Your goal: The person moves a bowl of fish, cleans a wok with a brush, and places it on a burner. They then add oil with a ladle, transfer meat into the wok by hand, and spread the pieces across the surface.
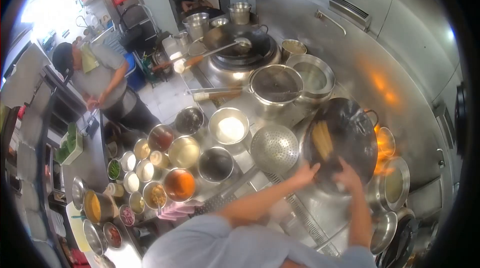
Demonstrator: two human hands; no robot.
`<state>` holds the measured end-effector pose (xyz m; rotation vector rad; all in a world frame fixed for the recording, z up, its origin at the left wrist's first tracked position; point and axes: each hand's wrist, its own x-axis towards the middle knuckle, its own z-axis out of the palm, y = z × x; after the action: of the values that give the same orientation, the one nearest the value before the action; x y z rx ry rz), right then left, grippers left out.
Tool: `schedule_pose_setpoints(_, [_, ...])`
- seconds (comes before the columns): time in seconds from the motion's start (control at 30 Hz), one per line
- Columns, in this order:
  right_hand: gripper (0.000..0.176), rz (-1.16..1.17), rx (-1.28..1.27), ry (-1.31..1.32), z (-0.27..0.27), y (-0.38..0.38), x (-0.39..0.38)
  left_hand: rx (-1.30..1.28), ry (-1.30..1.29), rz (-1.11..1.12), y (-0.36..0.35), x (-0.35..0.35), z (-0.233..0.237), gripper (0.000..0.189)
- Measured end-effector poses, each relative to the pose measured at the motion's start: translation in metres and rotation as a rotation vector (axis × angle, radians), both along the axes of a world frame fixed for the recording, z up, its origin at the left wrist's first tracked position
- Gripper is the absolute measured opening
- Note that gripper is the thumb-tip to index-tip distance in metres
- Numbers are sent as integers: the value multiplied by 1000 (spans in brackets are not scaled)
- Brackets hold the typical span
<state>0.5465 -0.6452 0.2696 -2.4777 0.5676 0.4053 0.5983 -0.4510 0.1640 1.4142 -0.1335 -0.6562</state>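
Your grey-sleeved shoulders (pixel 215 243) fill the near edge of the frame as both bare arms reach out to the large dark wok (pixel 345 138) at the right of a steel cooking line. Your left hand (pixel 305 173) lies at the wok's near rim with its fingers stretched toward the metal; blur hides whether it grips. Your right hand (pixel 347 175) is curled at the same rim just beside it, and you cannot tell what, if anything, it clasps. A strip of yellow food (pixel 322 140) rests inside the wok, toward its left side.

Orange flames (pixel 382 160) lick up at the wok's right edge, between it and a small steel pot (pixel 395 184). Just left of your left hand sits a perforated strainer (pixel 274 148), and beyond that a crowded spread of seasoning bowls (pixel 180 168) covers the counter. Farther back, a covered steel pan (pixel 276 84) stands beside a shallow basin (pixel 314 75), and a second wok (pixel 240 48) holds a long-handled ladle (pixel 220 49). At the far left a co-worker (pixel 95 73) in a grey shirt bends over another bench, hands together, well apart from you.
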Motion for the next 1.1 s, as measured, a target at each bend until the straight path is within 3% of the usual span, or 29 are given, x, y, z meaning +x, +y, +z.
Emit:
schedule_pose_setpoints(0.03, [91, 76, -63, 85, 24, 1, -22, 221, -238, 13, 12, -1, 13, 44])
schedule_pose_setpoints(0.1, [76, 417, -229, -36, -41, -158, -51, 364, -764, -52, 24, -14, 27, 49])
schedule_pose_setpoints(0.13, [68, 175, -511, -82, -15, -173, -41, 435, -1031, -78, 30, -16, 30, 52])
schedule_pose_setpoints(0.17, [60, -105, -728, -99, 11, -189, -32, 443, -1126, -80, 34, -16, 28, 50])
schedule_pose_setpoints(0.23, [53, -506, -405, -509, 11, -194, 8, 455, -1323, -75, 33, -13, 24, 45])
schedule_pose_setpoints(0.27, [58, -568, -290, -509, -5, -191, 27, 434, -1361, -95, 29, -17, 24, 41])
schedule_pose_setpoints(0.33, [69, -415, -129, -237, -55, -148, 57, 395, -1443, -131, 23, -18, 25, 33])
schedule_pose_setpoints(0.4, [80, -187, -47, -80, -53, -50, 45, 440, -1469, -306, 18, -18, 15, 26])
schedule_pose_setpoints(0.47, [90, -22, 27, -93, -32, -5, 12, 429, -1446, -399, 11, -4, 7, 20])
schedule_pose_setpoints(0.57, [101, 165, 131, -61, -71, -149, -25, 382, -1390, -459, 9, -5, 0, 13])
schedule_pose_setpoints(0.67, [84, -499, -656, -108, -34, -257, -16, 354, -1425, -432, 2, -20, 29, 10])
schedule_pose_setpoints(0.73, [80, -684, -547, -348, 63, -184, -5, 248, -1373, -425, 27, -40, 49, 10])
schedule_pose_setpoints(0.8, [85, -703, -363, -396, 15, -205, 42, 327, -1356, -454, 17, -32, 26, 11])
schedule_pose_setpoints(0.87, [89, -539, -97, -126, -37, -174, 71, 410, -1399, -431, -6, -15, -6, 12])
schedule_pose_setpoints(0.9, [92, -441, 16, -5, -42, -130, 70, 360, -1322, -505, -8, -6, 0, 12])
schedule_pose_setpoints(0.97, [103, -217, 37, 33, -22, -18, 46, 343, -1290, -525, -5, -4, -4, 12])
schedule_pose_setpoints(1.0, [106, -145, 126, 19, -9, 3, 28, 334, -1277, -539, -6, -4, -7, 12])
schedule_pose_setpoints(1.1, [99, 175, 67, 110, -11, -61, -42, 329, -1317, -496, -10, -3, -20, 11])
